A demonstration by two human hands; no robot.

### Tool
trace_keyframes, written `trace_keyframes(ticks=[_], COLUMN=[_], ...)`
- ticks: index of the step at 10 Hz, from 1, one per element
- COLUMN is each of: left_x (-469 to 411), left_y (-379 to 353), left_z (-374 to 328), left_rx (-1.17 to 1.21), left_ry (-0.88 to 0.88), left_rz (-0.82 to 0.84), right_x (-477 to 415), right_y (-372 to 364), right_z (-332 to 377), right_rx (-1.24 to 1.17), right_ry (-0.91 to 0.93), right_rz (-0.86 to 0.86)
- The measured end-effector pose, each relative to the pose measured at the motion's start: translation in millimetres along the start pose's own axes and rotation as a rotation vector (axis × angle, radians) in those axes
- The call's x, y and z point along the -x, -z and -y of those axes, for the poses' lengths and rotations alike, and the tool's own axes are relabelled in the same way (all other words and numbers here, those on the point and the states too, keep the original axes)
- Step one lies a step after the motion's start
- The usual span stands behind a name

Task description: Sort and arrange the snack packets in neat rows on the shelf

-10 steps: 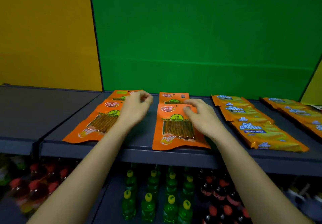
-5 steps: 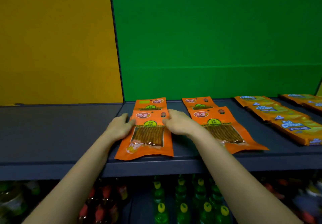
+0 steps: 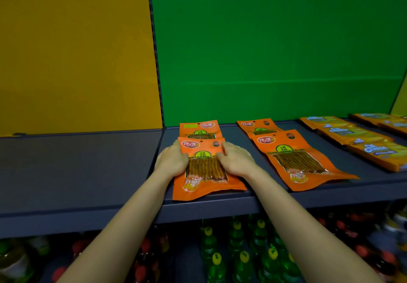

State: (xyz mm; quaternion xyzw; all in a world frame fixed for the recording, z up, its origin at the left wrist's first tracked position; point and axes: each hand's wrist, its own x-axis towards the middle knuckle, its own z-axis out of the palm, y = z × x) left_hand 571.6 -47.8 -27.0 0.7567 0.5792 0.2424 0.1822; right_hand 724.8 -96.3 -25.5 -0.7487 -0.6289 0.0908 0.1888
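Backdrop: green panel point(image 3: 264, 51) straight ahead beyond the fingertips, yellow panel point(image 3: 72, 51) out past the left grip point(image 3: 174, 161), dark shelf point(image 3: 88, 161) under everything.
Left grip: narrow, fingers curled against the left side edge of the front orange packet point(image 3: 204, 185), holding it.
Right grip: the right grip point(image 3: 236, 161) mirrors it on the right side edge, thumb laid over the packet face.
Packet: flat on the shelf, clasped squarely between the two grips. Its top edge overlaps the rear orange packet point(image 3: 199, 129) just beyond the fingertips, and its near edge sits right at the shelf's front lip, below the wrists.
Neighbours: another orange packet point(image 3: 301, 161) lies angled to the right of the right grip, clear of it; the yellow cheese packets point(image 3: 352, 133) are further right again.
Below: bottles point(image 3: 242, 258) stand on the lower level, under the forearms.
Risk, drop: any pull toward the wrists and that near edge goes over the lip, down among the bottles.
Risk, shunt: a push away from the wrists likely drags the overlapped rear packet askew, and there goes the row.
Risk, twist: one grip squeezing harder than the other probably skews or buckles the slick pouch.
Risk, gap: drift toward the right grip's side closes the lane to the angled neighbour.
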Motion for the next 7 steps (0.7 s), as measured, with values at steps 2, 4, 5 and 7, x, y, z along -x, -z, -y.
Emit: trace_keyframes(ticks=[2, 4, 5, 7], left_x=[0, 4, 0, 2], left_y=[0, 2, 1, 5], left_z=[3, 0, 4, 1], left_rx=[-0.055, -0.066, -0.047, 0.18], left_ry=[0.011, -0.002, 0.0, -0.02], left_rz=[0.008, 0.021, -0.019, -0.223], right_x=[3, 10, 11, 15], right_y=[0, 5, 7, 16], right_z=[3, 6, 6, 3], right_rx=[0.01, -0.04, -0.13, -0.356], right_ry=[-0.008, -0.027, -0.041, -0.032], right_rz=[0.008, -0.015, -0.022, -0.112])
